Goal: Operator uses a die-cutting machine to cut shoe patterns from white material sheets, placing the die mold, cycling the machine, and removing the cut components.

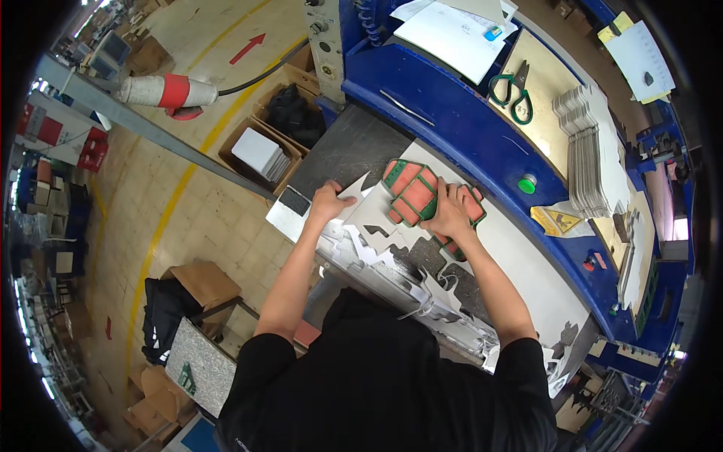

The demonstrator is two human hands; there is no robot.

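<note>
My right hand (450,214) grips a cutting die (414,194) with green edges and salmon-red foam blocks. The die lies on a white sheet (520,252) spread along the dark work surface; fingers and palm cover its middle. Farther left, my left hand (328,203) holds the sheet's left end, thumb apart and fingers curled; part of its grip is hidden. Between my arms the sheet is cut into ragged offcuts (384,252), with dark surface showing through the gaps. A small dark rectangular pad (294,201) sits beside my left hand.
A blue machine beam (467,124) with a green button (527,183) runs behind the work surface. Beyond it are green-handled scissors (514,94), stacked cut pieces (591,151) and papers (452,38). At left, a cardboard box (260,154) holds white pieces, near a metal bar (166,139).
</note>
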